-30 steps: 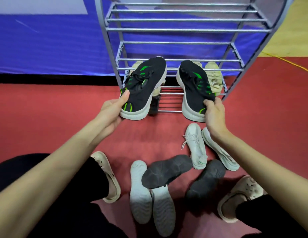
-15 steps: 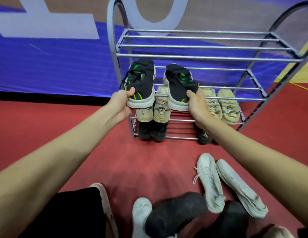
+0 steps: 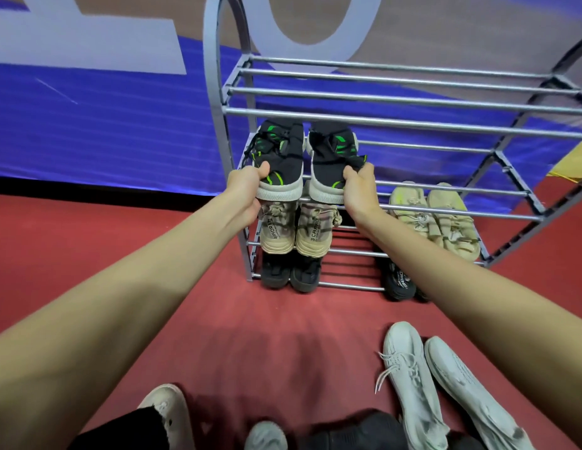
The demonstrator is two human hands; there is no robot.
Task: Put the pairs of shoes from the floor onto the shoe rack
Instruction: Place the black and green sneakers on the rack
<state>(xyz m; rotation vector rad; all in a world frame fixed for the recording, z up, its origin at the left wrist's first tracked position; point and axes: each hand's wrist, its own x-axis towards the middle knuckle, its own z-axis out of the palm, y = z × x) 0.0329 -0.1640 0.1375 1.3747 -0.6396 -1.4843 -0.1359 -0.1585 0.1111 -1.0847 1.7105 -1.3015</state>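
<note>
The left hand point(image 3: 247, 190) and right hand point(image 3: 359, 186) each clamp fingers on the heel of a black shoe point(image 3: 278, 157), toes pointing away into the shoe rack point(image 3: 413, 115); both shoes lie lengthwise on its second shelf, side by side.

Beige sneakers point(image 3: 294, 233) on the rack read partly "CAPAD"

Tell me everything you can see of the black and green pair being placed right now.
The black and green pair is two knit-looking sneakers with black uppers, green streaks, black laces and thick whitish soles. They lie side by side, toes pointing into the shoe rack, at the left end of the second tier from the top. The left hand grips one heel, the right hand the other. Their toes are hidden behind the top shelf's bars.
</note>
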